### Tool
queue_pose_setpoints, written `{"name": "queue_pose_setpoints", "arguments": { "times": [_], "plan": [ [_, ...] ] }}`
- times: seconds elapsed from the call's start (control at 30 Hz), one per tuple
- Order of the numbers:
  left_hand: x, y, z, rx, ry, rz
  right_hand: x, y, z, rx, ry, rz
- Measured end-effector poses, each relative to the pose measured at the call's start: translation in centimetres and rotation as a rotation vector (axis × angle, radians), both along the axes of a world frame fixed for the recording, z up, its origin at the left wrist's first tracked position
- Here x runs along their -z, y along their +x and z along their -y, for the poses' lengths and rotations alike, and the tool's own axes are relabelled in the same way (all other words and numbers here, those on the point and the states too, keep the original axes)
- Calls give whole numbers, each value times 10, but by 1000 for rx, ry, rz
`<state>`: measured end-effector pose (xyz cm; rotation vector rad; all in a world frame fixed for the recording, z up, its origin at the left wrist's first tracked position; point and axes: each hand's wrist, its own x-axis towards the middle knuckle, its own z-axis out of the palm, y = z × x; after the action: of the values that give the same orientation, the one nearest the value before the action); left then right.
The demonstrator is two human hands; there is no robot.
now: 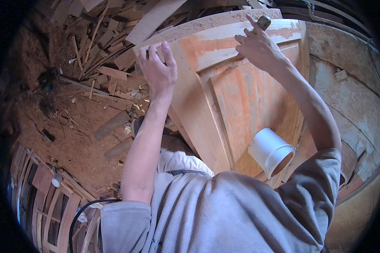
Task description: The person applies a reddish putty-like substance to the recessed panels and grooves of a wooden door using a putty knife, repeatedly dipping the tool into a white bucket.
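A wooden panel door [200,124] lies before me, its pale frame and recessed panel streaked with orange-brown patches. My left hand [159,69] rests at the door's far left corner, fingers spread and thumb raised, with nothing in it. Over the far rail, my right hand [261,48] grips what looks like a paintbrush [264,22]. Its dark, rounded end shows past the fingers; most of the rest is hidden by the hand. A white plastic bucket [266,147] sits tilted in view on the door's near right part, with orange-brown inside its mouth.
Wood offcuts [109,38] are heaped beyond the door at far left. Sawdust and scraps cover the dirt floor [67,139]. Curved wooden slats [50,206] stand at near left. A worn, pale board [346,101] lies right of the door.
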<state>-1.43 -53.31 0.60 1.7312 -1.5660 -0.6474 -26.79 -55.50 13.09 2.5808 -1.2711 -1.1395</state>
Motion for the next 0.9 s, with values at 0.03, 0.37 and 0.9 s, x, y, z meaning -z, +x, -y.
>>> {"name": "queue_pose_setpoints", "arguments": {
  "times": [0.03, 0.37, 0.9],
  "plan": [
    [1, 0, 0, 4, -3, 11, 2, 1, -2, -1, -2, -1],
    [1, -1, 0, 3, -17, 4, 5, 12, -14, -62, 72, -102],
    [-1, -2, -1, 55, -15, -4, -42, -111, -117, 1458, -386, 1200]
  ]
}}
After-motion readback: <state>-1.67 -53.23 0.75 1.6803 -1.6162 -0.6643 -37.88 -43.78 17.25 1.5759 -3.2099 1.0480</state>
